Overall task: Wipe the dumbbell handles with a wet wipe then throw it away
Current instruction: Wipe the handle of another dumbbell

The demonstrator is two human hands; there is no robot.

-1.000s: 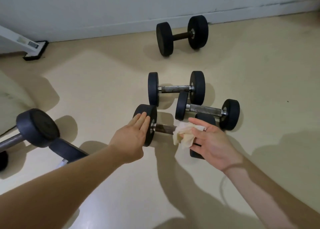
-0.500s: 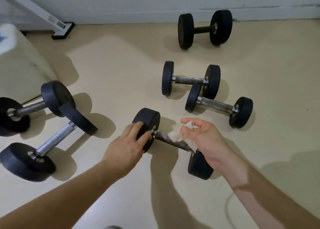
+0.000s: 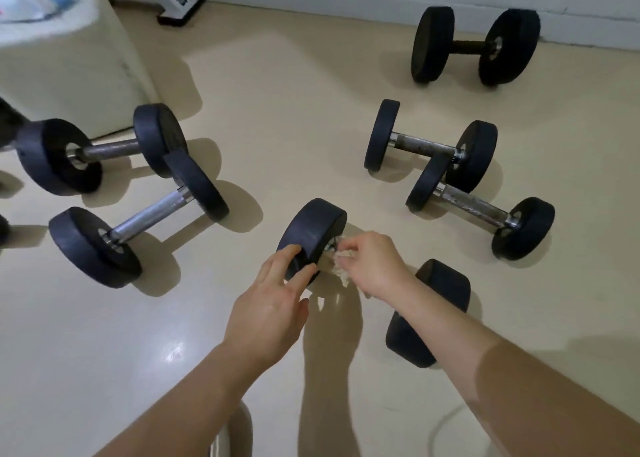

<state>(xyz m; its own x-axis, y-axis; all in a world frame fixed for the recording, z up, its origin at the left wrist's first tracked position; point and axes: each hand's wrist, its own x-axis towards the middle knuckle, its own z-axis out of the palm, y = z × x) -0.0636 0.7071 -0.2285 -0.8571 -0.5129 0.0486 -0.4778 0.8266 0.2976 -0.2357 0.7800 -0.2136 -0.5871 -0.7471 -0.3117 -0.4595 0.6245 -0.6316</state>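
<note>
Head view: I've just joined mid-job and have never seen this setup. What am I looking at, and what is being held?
No machine here: these are a person's two bare hands, filmed by one camera worn on the head, looking down at a beige floor. The right hand has a crumpled wet wipe in its grip, at the handle of the nearest dumbbell; the hand hides the handle itself. The left hand touches that dumbbell's far end weight. Other dumbbells lie around on both sides and by the wall.
</note>
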